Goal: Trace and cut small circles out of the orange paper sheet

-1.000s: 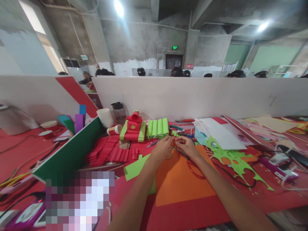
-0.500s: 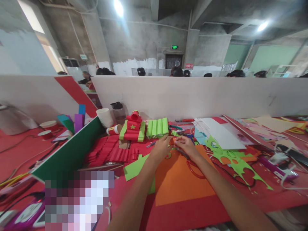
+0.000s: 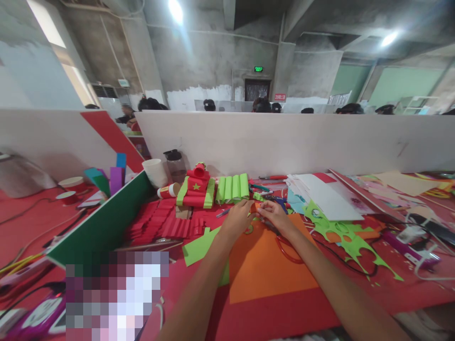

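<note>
Over the far edge of an orange paper sheet (image 3: 270,270), my two hands meet at a small orange paper piece (image 3: 254,207). My left hand (image 3: 239,219) pinches it from the left, fingers closed. From the right, my right hand (image 3: 274,214) grips its other side between thumb and fingertips. Red-handled scissors (image 3: 289,252) lie on the sheet beneath my right wrist, their blades partly hidden. Light green paper (image 3: 202,246) lies left of my left forearm. Behind my hands stand a red and green paper model with a yellow star (image 3: 196,187) and a folded green paper strip (image 3: 232,188).
Pleated red paper (image 3: 159,221) lies beside a green board (image 3: 103,222) at left. A white cup (image 3: 155,173) and a dark-lidded bottle (image 3: 175,165) stand behind. Cut green scraps (image 3: 350,239), white sheets (image 3: 320,194) and a purple power strip (image 3: 410,248) are at right. A white partition (image 3: 266,142) bounds the table.
My right hand has shifted very slightly at the orange paper piece. Both hands still hold it in nearly the same place.
</note>
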Motion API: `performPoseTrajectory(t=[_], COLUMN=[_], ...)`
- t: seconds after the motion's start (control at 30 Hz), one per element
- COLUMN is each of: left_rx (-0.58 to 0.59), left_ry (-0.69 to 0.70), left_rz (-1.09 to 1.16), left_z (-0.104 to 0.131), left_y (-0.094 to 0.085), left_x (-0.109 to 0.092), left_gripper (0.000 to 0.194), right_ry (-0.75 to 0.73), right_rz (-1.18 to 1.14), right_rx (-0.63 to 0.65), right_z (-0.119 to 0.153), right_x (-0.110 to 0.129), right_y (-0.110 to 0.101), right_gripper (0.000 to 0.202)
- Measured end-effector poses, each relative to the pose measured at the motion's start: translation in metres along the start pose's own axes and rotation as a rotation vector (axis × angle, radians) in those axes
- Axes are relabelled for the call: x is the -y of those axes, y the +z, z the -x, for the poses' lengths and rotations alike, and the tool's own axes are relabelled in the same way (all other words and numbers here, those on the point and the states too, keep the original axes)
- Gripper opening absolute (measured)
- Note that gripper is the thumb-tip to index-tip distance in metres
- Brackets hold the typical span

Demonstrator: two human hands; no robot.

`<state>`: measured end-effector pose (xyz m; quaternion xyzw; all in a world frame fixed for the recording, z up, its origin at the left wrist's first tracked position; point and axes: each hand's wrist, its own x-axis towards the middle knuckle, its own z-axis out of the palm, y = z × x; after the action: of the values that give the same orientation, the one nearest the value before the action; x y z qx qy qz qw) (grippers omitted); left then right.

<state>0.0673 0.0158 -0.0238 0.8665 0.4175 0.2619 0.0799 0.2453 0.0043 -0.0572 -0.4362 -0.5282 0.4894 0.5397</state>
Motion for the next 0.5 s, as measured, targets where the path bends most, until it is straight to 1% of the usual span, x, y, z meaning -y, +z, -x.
performPoseTrajectory(t=[0.3,0.5], left_rx=[-0.023,-0.089], left_ry=[0.006,-0.005], left_rz=[-0.001,0.081], left_z=[-0.0004,-0.0017], left_y=[0.0013,0.0013], left_x=[0.001,0.0021], left_gripper=[0.044,0.029], right_ry=[-0.011,0.002], right_rz=[0.027,0.078], right_rx=[-0.031,-0.071], right_z=[-0.0015,-0.0012], right_x=[-0.0026,-0.0029], right_y=[-0.0013,-0.0026], right_gripper=[0.038,0.037])
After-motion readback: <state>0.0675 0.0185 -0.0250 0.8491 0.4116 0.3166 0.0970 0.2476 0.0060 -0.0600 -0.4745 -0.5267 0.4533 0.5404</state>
